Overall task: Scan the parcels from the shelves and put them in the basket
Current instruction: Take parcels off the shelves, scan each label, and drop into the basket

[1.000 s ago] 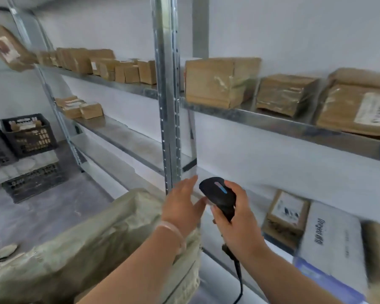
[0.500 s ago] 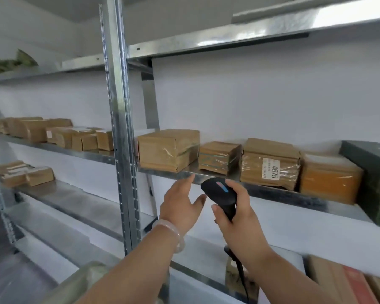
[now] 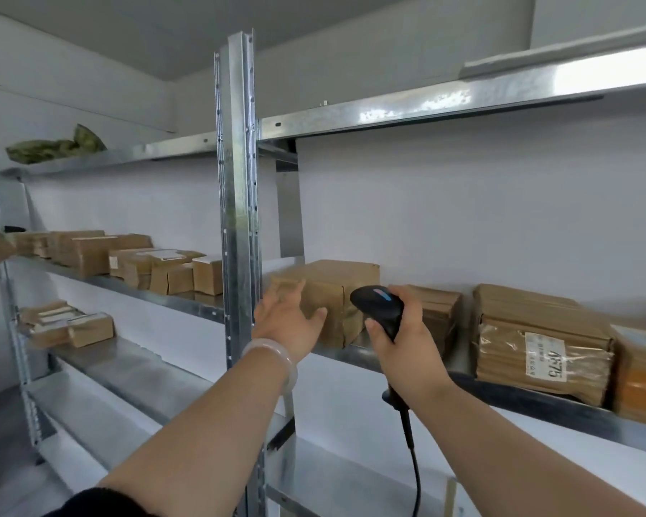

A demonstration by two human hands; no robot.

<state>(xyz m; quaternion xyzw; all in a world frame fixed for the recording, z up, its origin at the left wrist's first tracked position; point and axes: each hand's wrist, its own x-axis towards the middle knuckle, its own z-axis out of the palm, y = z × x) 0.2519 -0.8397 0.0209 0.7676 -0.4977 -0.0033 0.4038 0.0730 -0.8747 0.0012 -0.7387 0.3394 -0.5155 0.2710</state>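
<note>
A brown taped cardboard parcel (image 3: 336,289) stands on the metal shelf (image 3: 537,408) just right of the steel upright. My left hand (image 3: 290,322) reaches up to its front left corner with fingers spread, touching or nearly touching it. My right hand (image 3: 407,352) grips a black corded barcode scanner (image 3: 379,305) in front of the parcel's right side. Further right on the same shelf sit a smaller brown parcel (image 3: 441,311), a wrapped parcel labelled 4675 (image 3: 537,348) and an orange parcel (image 3: 642,382). No basket is in view.
A steel upright post (image 3: 239,225) stands directly left of my left hand. Several brown parcels (image 3: 127,259) line the left shelf bay, with a few more (image 3: 68,324) one level lower. A green sack (image 3: 56,147) lies on the top shelf. Lower shelves run below my arms.
The view has tilted up from the floor, sack and crates to the upper shelves. My left hand has moved forward to the brown parcel; the scanner hand has risen with it.
</note>
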